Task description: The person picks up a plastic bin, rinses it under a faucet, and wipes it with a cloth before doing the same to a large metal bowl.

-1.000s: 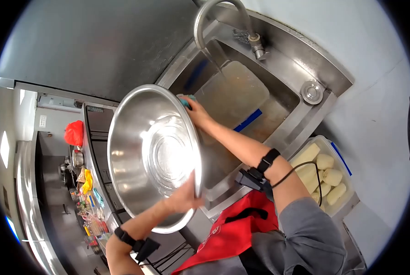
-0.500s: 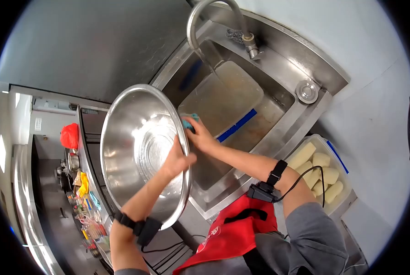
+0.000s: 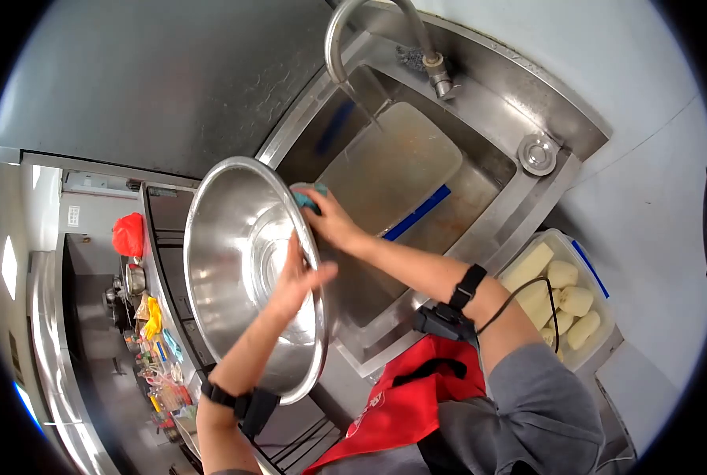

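A large stainless steel bowl (image 3: 227, 261) is tilted on its side at the sink's left edge, its inside facing left. My left hand (image 3: 294, 285) grips the near part of its rim, fingers inside the bowl and thumb sticking out over the edge. My right hand (image 3: 333, 226) is closed around a teal cloth or sponge (image 3: 310, 198), pressed against the outside of the bowl close to the rim. Its exact kind is hard to make out. Water runs from the curved faucet (image 3: 333, 47) into the sink (image 3: 480, 190).
A clear plastic lid or tub with a blue strip (image 3: 416, 212) lies in the sink. Right of the sink, a plastic container (image 3: 595, 352) holds several peeled pale vegetables (image 3: 563, 274). A drain strainer (image 3: 538, 154) sits on the ledge. Left, a cluttered counter carries a red bag (image 3: 128, 235).
My right hand with the teal cloth has moved left and slightly up along the bowl's outside, nearer the rim. My left thumb sticks out further. The whole view has shifted a little.
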A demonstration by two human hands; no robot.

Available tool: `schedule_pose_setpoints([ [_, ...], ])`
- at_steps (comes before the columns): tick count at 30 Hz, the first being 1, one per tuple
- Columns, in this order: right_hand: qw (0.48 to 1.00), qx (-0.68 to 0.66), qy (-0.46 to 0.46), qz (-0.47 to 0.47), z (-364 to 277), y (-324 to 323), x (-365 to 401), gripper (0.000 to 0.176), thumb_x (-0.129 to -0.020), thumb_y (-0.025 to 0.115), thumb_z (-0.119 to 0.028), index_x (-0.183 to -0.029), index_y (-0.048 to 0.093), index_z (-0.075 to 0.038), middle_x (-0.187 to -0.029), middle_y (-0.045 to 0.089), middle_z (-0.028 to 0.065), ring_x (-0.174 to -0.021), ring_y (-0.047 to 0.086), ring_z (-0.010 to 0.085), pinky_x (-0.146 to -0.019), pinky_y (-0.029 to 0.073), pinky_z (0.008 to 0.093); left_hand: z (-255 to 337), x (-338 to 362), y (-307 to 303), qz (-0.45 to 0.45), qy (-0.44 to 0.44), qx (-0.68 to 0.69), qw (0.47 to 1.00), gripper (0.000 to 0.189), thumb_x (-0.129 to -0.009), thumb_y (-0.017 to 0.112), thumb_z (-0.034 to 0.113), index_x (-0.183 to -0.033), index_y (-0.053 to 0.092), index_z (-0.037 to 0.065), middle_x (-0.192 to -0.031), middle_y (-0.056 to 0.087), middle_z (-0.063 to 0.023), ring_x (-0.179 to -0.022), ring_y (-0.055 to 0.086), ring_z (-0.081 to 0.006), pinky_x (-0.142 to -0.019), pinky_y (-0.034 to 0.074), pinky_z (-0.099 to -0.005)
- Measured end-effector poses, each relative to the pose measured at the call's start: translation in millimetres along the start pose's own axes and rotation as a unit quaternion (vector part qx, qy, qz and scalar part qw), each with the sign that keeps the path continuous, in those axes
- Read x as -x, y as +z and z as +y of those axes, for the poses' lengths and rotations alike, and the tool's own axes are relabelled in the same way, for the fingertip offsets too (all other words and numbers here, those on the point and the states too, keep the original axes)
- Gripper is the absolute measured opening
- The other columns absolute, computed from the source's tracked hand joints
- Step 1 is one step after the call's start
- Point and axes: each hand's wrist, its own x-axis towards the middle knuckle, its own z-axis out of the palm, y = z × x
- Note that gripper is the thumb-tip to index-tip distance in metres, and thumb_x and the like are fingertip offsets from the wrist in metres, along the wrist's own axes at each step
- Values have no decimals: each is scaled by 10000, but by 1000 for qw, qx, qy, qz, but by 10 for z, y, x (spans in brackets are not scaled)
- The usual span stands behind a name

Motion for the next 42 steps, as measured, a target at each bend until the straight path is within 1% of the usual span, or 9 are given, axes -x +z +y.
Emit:
schedule_pose_setpoints([
  [4,998,-29,55,5,-109,-36,473,441,-850,568,-132,-1278,465,-107,-1254,417,190,-1178,409,328,-996,329,374,-27,-159,-22,-14,-37,-105,994,712,-646,635,68,-1277,311,-2,-971,497,-90,-784,523,-165,-647,444,-254],
  [8,1000,0,7,13,50,9,338,405,-859,572,-129,-1255,491,-115,-1222,442,163,-1167,425,300,-976,351,357,-616,280,-158,-129,90,-209,965,940,-685,632,112,-1370,19,-86,-1075,527,-197,-867,562,-252,-761,477,-323],
  [10,999,-43,28,8,190,70,-105,386,-861,582,-142,-1239,510,-116,-1222,447,146,-1163,433,277,-967,358,343,-429,742,-55,-198,-217,-282,913,952,-695,654,24,-1411,26,23,-1141,465,-181,-980,526,-231,-818,469,-347],
  [14,983,-113,128,-68,267,15,-530,364,-883,577,-244,-1227,532,-133,-1171,522,92,-1114,477,189,-936,386,313,-472,1021,-88,-314,22,-286,905,1125,-700,735,127,-1422,-126,65,-1422,191,-289,-1308,287,-363,-987,383,-429],
  [17,990,-46,115,-66,179,-43,-438,346,-909,534,-252,-1232,525,-127,-1188,517,104,-1129,471,196,-947,376,314,-400,525,-137,-127,-100,3,987,1160,-691,752,117,-1437,-129,222,-1476,71,-236,-1333,195,-395,-973,379,-507],
  [20,997,-20,46,-58,177,-26,-153,387,-865,548,-220,-1239,504,-133,-1237,439,202,-1160,413,360,-1003,327,410,-192,-85,-31,-35,-34,-34,998,1021,-702,724,207,-1431,33,25,-1346,319,-254,-1189,419,-316,-843,469,-314],
  [32,998,-51,27,-35,565,140,-757,296,-918,497,-187,-1187,526,-66,-1089,549,128,-1034,505,218,-906,396,327,-230,849,200,-219,-89,-292,927,902,-650,635,74,-1393,127,8,-912,567,-153,-810,577,-240,-775,468,-354],
  [34,951,-197,231,-53,437,-28,-902,297,-925,480,-217,-1185,527,-82,-1057,570,86,-990,530,203,-878,423,342,-399,943,118,-220,-76,-260,937,858,-614,675,96,-1353,246,17,-834,513,-97,-726,508,-164,-658,436,-316],
  [42,813,-450,368,21,505,-1279,-862,460,-900,402,-478,-1189,501,-135,-1165,561,90,-1075,528,291,-885,375,549,-540,835,-127,-182,32,-160,970,888,-630,587,-29,-1428,205,50,-1288,444,-160,-1197,443,-225,-981,333,-289],
])
